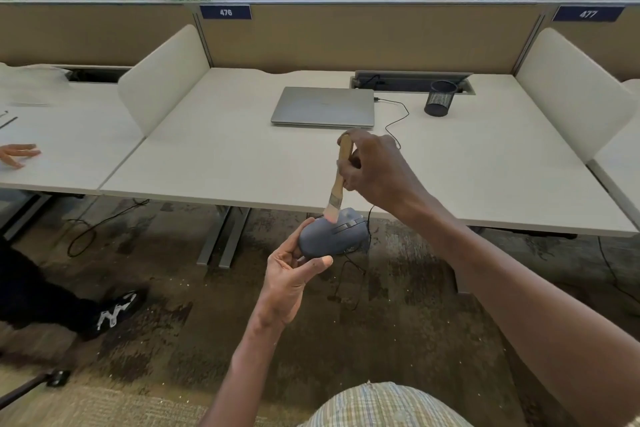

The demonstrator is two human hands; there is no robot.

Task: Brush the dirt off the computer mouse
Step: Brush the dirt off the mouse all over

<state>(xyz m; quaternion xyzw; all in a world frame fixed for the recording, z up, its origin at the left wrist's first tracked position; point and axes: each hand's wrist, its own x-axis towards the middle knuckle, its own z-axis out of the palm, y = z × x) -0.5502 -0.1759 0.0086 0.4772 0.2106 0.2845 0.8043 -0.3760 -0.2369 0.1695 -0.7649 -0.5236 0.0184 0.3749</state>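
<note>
Brushing is the step in hand now. My left hand (294, 270) holds the computer mouse (332, 236) from its near end, fingers and thumb curled around the body, and it keeps the mouse in the air just in front of the near edge of the desk (207, 163), over the carpet and not resting on anything. My right hand (375, 166) is closed around the wooden handle of the brush (337, 180), which stands almost upright, and the pale bristles touch the top of the mouse, just beside the scroll wheel on the left side. The cable of the mouse hangs down below it and goes to the floor; I cannot follow where it ends. I cannot see any dirt on the grey shell from this view, so I cannot say how much is already cleaned. I judge that the next move needs short, light strokes away from me, across the buttons and around the wheel, where dust likes to stay. The left hand should turn the mouse a little so the bristles reach the sides, and it must grip firmly, because the pushing brush can tip the mouse out of my fingers.
</note>
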